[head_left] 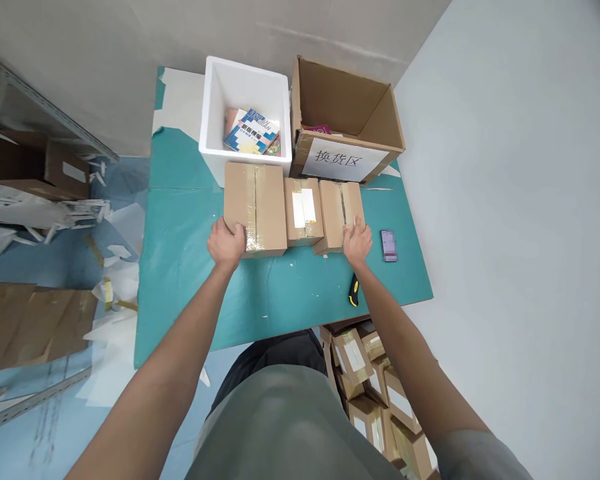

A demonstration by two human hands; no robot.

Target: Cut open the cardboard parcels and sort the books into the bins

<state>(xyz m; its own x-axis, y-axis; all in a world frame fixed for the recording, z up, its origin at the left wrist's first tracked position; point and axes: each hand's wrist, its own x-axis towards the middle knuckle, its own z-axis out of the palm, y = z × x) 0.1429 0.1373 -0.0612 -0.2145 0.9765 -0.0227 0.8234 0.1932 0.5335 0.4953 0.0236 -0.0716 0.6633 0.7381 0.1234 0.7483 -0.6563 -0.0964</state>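
Three taped cardboard boxes stand side by side on the green table [180,280]. The left box [270,207] is the largest, the middle box [305,230] bears a white label, and the right box [331,213] has tape down its top. My left hand [226,243] grips the left box at its near left corner, thumb on top. My right hand [357,241] is closed on the near right corner of the right box. The three boxes touch or nearly touch each other.
Behind stand a white foam box [213,143] with books [253,132] and an open carton [347,159] with a paper sign. A phone [389,245] and a yellow-black cutter [354,291] lie at the right. Many small boxes [353,357] fill a carton below the table edge.
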